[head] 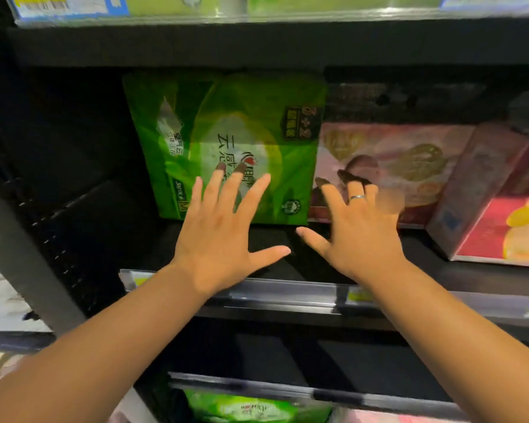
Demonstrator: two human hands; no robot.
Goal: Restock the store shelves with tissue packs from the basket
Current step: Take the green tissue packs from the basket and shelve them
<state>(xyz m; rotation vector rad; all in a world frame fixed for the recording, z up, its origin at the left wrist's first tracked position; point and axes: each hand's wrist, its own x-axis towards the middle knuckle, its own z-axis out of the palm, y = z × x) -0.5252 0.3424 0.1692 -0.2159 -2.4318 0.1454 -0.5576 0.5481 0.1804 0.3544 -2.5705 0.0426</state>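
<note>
Both hands are reaching in with fingers spread and gripping nothing, the left hand (217,236) fronting the green tissue pack (226,145), the right hand (353,236) nearer the pink pack (388,166). The green pack is standing upright far back on the shelf (110,236), probably being squared against its right-hand neighbour.

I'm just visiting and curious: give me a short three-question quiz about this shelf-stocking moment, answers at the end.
1. True or false: the left hand is gripping the green tissue pack.
2. What lies directly right of the green pack: A) a pink pack, B) a blue bottle, C) a basket?
3. Which hand wears a ring?

Key:
1. False; both hands are open with fingers spread, in front of the pack.
2. A, the pink pack, on the same shelf.
3. The right hand.
</note>
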